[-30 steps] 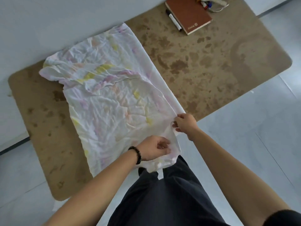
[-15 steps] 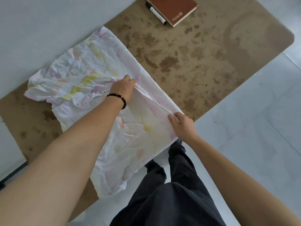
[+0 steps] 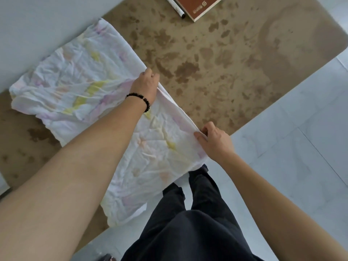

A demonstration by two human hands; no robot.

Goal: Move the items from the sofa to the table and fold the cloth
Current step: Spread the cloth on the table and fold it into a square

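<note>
I stand on pale floor tiles (image 3: 305, 151) with thin seams, at the right of the frame; a plain grey surface (image 3: 37, 25) fills the upper left.

Pale grey tiled floor (image 3: 282, 166) with thin joint lines, right and lower areas; plain pale grey surface (image 3: 47, 21), upper left; black trousers (image 3: 197, 232), lower centre; dark bead bracelet (image 3: 146, 101) around one wrist.

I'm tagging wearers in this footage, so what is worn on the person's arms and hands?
Both forearms are bare, with no sleeves in view and no gloves. The left hand has a bracelet of dark round beads at its wrist. The right hand and its wrist carry nothing that shows.
</note>
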